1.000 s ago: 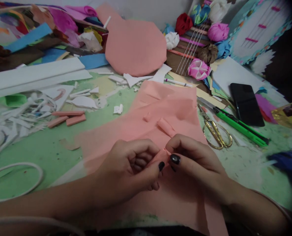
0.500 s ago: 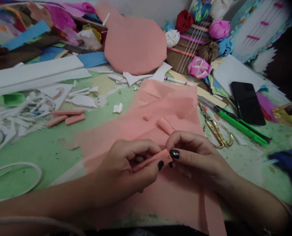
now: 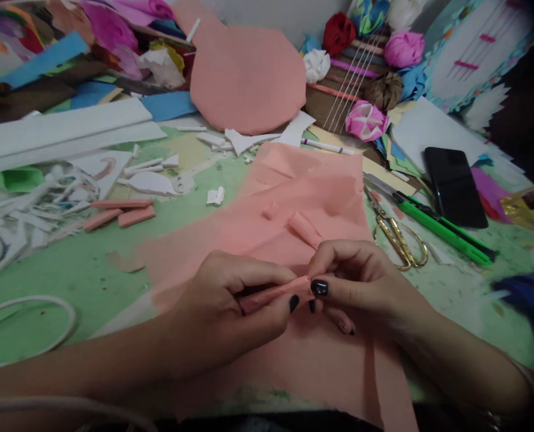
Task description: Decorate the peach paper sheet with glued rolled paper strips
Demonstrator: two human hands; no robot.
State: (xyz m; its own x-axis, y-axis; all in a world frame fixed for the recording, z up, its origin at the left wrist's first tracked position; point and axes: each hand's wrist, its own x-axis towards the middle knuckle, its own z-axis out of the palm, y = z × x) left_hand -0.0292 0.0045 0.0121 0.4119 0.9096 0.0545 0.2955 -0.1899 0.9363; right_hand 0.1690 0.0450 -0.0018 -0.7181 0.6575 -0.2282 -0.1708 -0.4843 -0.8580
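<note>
Between thumb and fingers, my left hand grips a small strip wrapped in salmon-pink paper. At the strip's right end, the thumb and fingertips of my right hand pinch the paper. Both hands are over a large creased sheet of salmon crepe-like paper. Just beyond them on the sheet lie a rolled salmon paper piece and a smaller scrap. To the left, several salmon-covered strips rest on the green table.
Gold-handled scissors and a green utility knife lie right of the sheet, near a black phone. White offcuts pile up at left. A salmon-covered guitar shape and a decorated one with paper flowers stand behind.
The strip has turned slightly in my fingers, and its right end is pinched more closely. The lower fingers of my right hand have shifted a little; the table items stay in place.
</note>
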